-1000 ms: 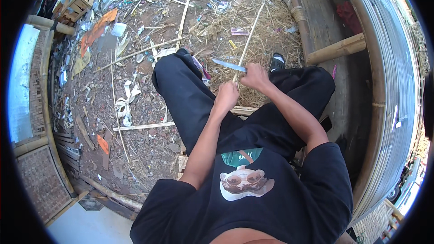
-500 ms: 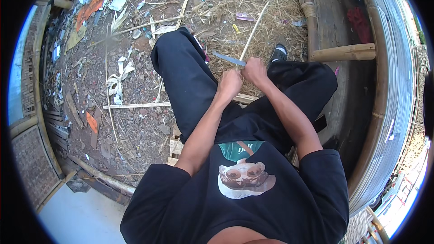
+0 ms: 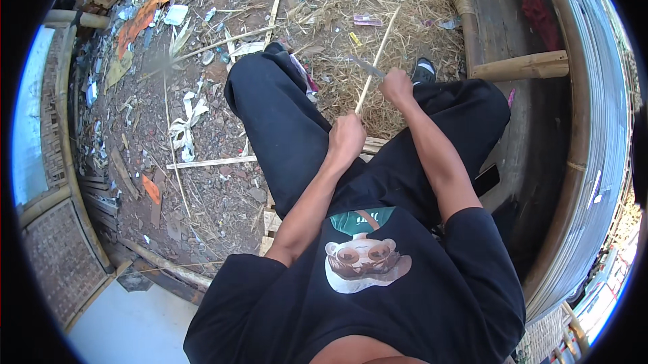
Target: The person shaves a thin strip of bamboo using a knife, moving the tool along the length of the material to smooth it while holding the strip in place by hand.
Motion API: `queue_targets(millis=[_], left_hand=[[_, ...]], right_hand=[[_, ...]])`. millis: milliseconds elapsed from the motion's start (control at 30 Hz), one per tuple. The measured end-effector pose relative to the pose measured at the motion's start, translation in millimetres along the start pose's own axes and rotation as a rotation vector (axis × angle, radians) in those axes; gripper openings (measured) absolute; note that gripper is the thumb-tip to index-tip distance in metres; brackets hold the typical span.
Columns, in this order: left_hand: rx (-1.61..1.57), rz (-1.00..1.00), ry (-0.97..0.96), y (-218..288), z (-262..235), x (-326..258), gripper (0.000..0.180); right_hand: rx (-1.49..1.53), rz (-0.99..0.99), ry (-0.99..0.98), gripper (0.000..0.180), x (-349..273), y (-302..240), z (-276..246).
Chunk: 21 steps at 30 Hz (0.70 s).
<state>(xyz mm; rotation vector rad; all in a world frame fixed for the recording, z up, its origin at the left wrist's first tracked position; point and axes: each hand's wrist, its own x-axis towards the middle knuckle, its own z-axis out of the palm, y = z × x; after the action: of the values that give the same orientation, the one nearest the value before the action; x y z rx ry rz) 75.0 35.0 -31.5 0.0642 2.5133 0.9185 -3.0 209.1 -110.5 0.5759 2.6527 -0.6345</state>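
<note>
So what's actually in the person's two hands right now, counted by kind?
Thin bamboo sticks: 1, the pale stick gripped by the left hand
Knives: 1, the knife held in the right hand, blade against the stick
Total: 2

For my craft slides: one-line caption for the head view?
Seated person's left hand grips a thin bamboo strip while the right hand holds a knife against it.

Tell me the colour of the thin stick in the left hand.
Pale yellow-tan, like split bamboo; the stick shows in the head view.
</note>
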Motion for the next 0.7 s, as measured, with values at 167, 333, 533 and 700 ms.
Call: queue_targets(millis=[167,333,533,700], left_hand=[[0.012,0.027,0.027,3.6,3.8,-6.6,0.027],[0.068,0.023,-0.035,6.4,-7.3,-11.4,0.024],[0.099,0.048,-0.069,9.6,-27.0,-63.7,0.025],[0.006,-0.009,-0.126,-9.3,-50.9,-86.2,0.026]], right_hand=[[0.035,0.076,0.001,0.023,16.0,9.6,3.1],[0.035,0.138,-0.018,0.024,35.5,7.8,1.6],[0.018,0.255,0.045,0.027,67.1,44.0,-38.1],[0.108,0.308,0.113,0.029,84.6,43.0,-44.9]])
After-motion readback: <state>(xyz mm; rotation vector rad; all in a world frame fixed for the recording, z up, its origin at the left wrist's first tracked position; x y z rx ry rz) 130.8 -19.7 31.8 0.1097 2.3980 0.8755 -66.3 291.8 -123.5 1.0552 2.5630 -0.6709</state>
